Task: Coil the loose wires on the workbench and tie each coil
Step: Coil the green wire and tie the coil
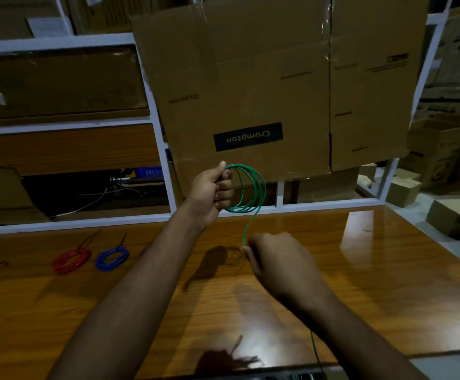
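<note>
The left hand [211, 189] is raised above the workbench [387, 270], with the forearm stretched forward and upward from the lower left. Its fingers are curled into a fist around one side of the green wire coil [248, 187], and the thumb lies along the top, pointing up and to the right. The coil stands upright in the air, in front of a large cardboard box [278, 78] that leans on the white shelf frame [163, 165]. The loops hang out to the right of the fist, and the ring looks somewhat taller than it is wide.

From the bottom of the coil, one loose strand of the green wire goes down and a little to the left, to the right hand [274, 256]. This hand is lower, close over the wooden surface, with its back turned to the camera. Its fingers are bent and seem to pinch the strand at the upper left edge of the hand, but the fingertips themselves are hidden. A further piece of green wire shows beside the right forearm, running down to the near edge of the bench.

On the left part of the bench a red coil [71, 260] and a blue coil [112, 258] lie flat, just beside each other, each with a dark tie sticking up and to the right.
</note>
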`<act>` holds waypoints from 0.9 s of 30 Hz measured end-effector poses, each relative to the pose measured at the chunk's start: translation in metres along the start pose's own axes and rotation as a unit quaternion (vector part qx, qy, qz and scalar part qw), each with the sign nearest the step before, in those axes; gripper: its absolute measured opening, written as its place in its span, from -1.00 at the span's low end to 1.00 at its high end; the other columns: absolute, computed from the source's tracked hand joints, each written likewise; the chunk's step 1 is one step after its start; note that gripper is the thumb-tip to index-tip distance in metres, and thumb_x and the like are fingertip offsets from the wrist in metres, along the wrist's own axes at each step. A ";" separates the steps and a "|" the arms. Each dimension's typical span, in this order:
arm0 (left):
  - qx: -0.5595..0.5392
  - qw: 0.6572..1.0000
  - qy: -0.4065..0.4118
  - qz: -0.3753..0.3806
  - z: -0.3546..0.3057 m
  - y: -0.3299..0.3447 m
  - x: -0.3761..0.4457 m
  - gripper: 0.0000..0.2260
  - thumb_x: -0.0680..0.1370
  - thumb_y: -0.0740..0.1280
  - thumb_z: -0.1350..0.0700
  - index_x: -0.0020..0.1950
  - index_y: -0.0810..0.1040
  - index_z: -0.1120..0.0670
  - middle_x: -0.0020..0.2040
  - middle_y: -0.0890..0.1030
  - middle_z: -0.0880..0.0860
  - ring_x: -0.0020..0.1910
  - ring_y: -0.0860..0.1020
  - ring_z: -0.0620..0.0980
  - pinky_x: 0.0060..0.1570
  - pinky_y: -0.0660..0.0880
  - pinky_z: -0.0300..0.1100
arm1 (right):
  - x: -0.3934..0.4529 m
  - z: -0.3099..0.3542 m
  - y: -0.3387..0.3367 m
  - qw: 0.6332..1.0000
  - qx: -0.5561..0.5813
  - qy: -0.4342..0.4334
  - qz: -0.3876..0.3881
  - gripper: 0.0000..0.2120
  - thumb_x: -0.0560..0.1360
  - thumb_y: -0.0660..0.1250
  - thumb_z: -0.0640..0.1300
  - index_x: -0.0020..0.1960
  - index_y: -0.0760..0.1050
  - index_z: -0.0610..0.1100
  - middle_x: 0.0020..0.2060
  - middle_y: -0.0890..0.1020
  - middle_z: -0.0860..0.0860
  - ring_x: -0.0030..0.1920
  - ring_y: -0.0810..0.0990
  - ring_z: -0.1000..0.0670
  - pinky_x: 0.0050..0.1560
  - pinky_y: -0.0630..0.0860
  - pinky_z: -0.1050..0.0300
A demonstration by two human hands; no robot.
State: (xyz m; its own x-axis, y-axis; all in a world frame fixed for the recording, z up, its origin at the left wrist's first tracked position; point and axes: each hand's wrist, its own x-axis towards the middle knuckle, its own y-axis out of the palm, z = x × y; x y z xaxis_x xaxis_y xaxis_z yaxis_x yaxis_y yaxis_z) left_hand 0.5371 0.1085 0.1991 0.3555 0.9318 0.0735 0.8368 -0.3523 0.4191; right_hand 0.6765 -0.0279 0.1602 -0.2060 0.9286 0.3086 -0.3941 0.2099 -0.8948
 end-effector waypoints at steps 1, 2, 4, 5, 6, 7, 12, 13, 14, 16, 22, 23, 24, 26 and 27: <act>0.007 1.000 0.001 0.001 0.001 0.001 0.001 -0.65 0.70 0.06 -0.02 -0.26 0.29 0.04 -0.53 0.19 -0.10 -0.62 0.12 -0.18 -0.65 0.07 -0.33 | -0.001 0.009 -0.009 0.999 -0.004 -0.029 0.018 -0.90 0.64 0.21 -0.04 -0.02 0.47 0.01 -0.18 0.54 0.06 -0.16 0.54 0.04 -0.21 0.47 0.13; 0.012 1.000 0.002 0.001 0.003 0.002 0.001 -0.65 0.70 0.06 -0.02 -0.26 0.30 0.04 -0.53 0.19 -0.10 -0.61 0.12 -0.18 -0.64 0.06 -0.32 | -0.001 0.015 -0.017 0.998 -0.004 -0.059 0.038 -0.92 0.62 0.22 -0.14 0.03 0.48 -0.01 -0.09 0.52 0.04 -0.05 0.55 -0.01 -0.12 0.48 0.11; 0.023 1.000 0.009 0.002 0.006 0.005 -0.001 -0.66 0.70 0.08 -0.02 -0.26 0.32 0.04 -0.51 0.20 -0.09 -0.60 0.13 -0.18 -0.58 0.02 -0.30 | 0.007 0.020 -0.032 0.991 -0.023 -0.118 0.057 -0.74 0.59 0.23 -0.27 0.23 0.51 -0.05 0.16 0.46 -0.01 0.19 0.48 -0.04 0.17 0.48 0.08; 0.024 1.000 0.010 -0.002 0.008 0.004 -0.001 -0.66 0.69 0.10 -0.03 -0.25 0.35 0.04 -0.49 0.22 -0.08 -0.57 0.14 -0.17 -0.54 0.02 -0.28 | 0.013 0.022 -0.040 0.989 -0.039 -0.136 0.047 -0.67 0.59 0.24 -0.29 0.31 0.51 -0.04 0.27 0.43 -0.02 0.27 0.45 -0.03 0.30 0.43 0.08; 0.028 1.000 0.012 -0.007 0.009 0.003 -0.002 -0.67 0.67 0.15 -0.04 -0.24 0.39 0.06 -0.44 0.25 -0.06 -0.53 0.19 -0.15 -0.48 0.06 -0.26 | 0.021 0.023 -0.050 0.987 -0.041 -0.153 0.021 -0.64 0.59 0.26 -0.29 0.34 0.51 -0.04 0.33 0.44 -0.02 0.32 0.44 -0.02 0.38 0.37 0.08; 0.036 0.999 0.019 -0.008 0.010 0.003 -0.004 -0.69 0.64 0.21 -0.08 -0.20 0.44 0.08 -0.37 0.30 -0.01 -0.45 0.25 -0.10 -0.41 0.13 -0.23 | 0.030 0.023 -0.058 0.984 -0.035 -0.174 -0.012 -0.64 0.57 0.29 -0.30 0.32 0.55 -0.05 0.31 0.51 -0.03 0.30 0.48 -0.02 0.39 0.38 0.06; 0.063 0.996 0.058 -0.001 0.011 0.007 -0.015 -0.68 0.61 0.24 -0.08 0.15 0.43 0.16 -0.16 0.43 0.15 -0.25 0.42 -0.01 -0.24 0.38 -0.17 | 0.061 0.002 -0.067 0.969 0.007 -0.166 -0.181 -0.86 0.52 0.40 -0.18 0.08 0.61 -0.09 -0.08 0.69 -0.01 -0.09 0.67 0.06 -0.03 0.64 0.12; 0.049 0.997 0.057 0.011 0.010 0.009 -0.016 -0.74 0.65 0.18 -0.03 0.07 0.43 0.18 -0.26 0.44 0.08 -0.35 0.42 -0.08 -0.33 0.40 -0.25 | 0.065 -0.001 -0.066 0.965 0.019 -0.159 -0.210 -0.88 0.52 0.41 -0.17 0.05 0.60 -0.12 -0.11 0.69 -0.04 -0.12 0.67 0.03 -0.11 0.66 0.06; 0.035 0.998 0.053 0.023 0.008 0.011 -0.018 -0.75 0.68 0.14 0.01 0.00 0.43 0.17 -0.35 0.41 0.03 -0.43 0.39 -0.11 -0.40 0.39 -0.28 | 0.068 -0.003 -0.063 0.959 0.027 -0.151 -0.237 -0.88 0.52 0.41 -0.16 0.03 0.59 -0.15 -0.13 0.69 -0.07 -0.14 0.68 0.00 -0.16 0.66 0.01; 0.013 0.998 0.047 0.039 0.004 0.012 -0.021 -0.73 0.70 0.10 0.02 -0.10 0.43 0.13 -0.45 0.33 -0.02 -0.51 0.31 -0.13 -0.46 0.33 -0.29 | 0.075 -0.009 -0.059 0.953 0.043 -0.126 -0.273 -0.81 0.52 0.39 -0.06 -0.01 0.59 -0.19 -0.17 0.69 -0.11 -0.19 0.68 -0.03 -0.22 0.66 -0.03; -0.012 0.997 0.016 0.075 -0.002 0.013 -0.023 -0.64 0.70 0.05 0.01 -0.20 0.44 0.10 -0.53 0.19 -0.07 -0.58 0.15 -0.14 -0.42 0.04 -0.19 | 0.094 -0.023 -0.053 0.964 0.105 -0.016 -0.242 -0.61 0.42 0.43 0.24 -0.25 0.48 -0.07 -0.36 0.56 0.04 -0.32 0.57 0.04 -0.30 0.61 -0.06; -0.024 0.997 0.006 0.074 -0.003 0.011 -0.023 -0.62 0.70 0.05 0.01 -0.22 0.47 0.11 -0.53 0.19 -0.08 -0.58 0.15 -0.14 -0.43 0.04 -0.20 | 0.096 -0.025 -0.055 0.969 0.127 -0.008 -0.214 -0.64 0.41 0.43 0.24 -0.22 0.48 -0.05 -0.32 0.56 0.05 -0.28 0.57 0.05 -0.27 0.61 -0.02; -0.036 0.997 -0.004 0.071 -0.004 0.010 -0.023 -0.61 0.70 0.06 0.01 -0.23 0.47 0.11 -0.53 0.19 -0.08 -0.59 0.15 -0.15 -0.44 0.05 -0.22 | 0.096 -0.027 -0.056 0.971 0.157 -0.009 -0.182 -0.68 0.43 0.44 0.21 -0.15 0.50 -0.04 -0.26 0.58 0.05 -0.24 0.58 0.06 -0.22 0.60 0.02; -0.060 0.995 -0.022 0.072 -0.006 0.006 -0.025 -0.66 0.69 0.07 0.00 -0.22 0.39 0.10 -0.53 0.19 -0.08 -0.60 0.14 -0.16 -0.48 0.04 -0.25 | 0.096 -0.033 -0.059 0.965 0.237 -0.033 -0.110 -0.77 0.50 0.42 0.08 0.02 0.52 -0.05 -0.12 0.60 0.00 -0.13 0.60 0.01 -0.13 0.62 -0.01; -0.069 0.994 -0.034 0.080 -0.006 0.005 -0.026 -0.69 0.67 0.09 -0.01 -0.21 0.36 0.09 -0.53 0.19 -0.08 -0.61 0.14 -0.16 -0.50 0.03 -0.26 | 0.095 -0.036 -0.060 0.956 0.278 -0.046 -0.078 -0.79 0.53 0.39 0.03 0.09 0.51 -0.05 -0.05 0.59 -0.02 -0.08 0.61 -0.02 -0.10 0.63 -0.03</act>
State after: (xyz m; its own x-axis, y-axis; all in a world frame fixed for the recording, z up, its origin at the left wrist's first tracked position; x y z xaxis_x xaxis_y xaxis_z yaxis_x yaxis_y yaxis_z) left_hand 0.5291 0.0836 0.2049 0.5100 0.8555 0.0894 0.7048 -0.4752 0.5268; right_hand 0.7126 0.0589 0.2315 -0.1732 0.8631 0.4744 -0.8371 0.1248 -0.5326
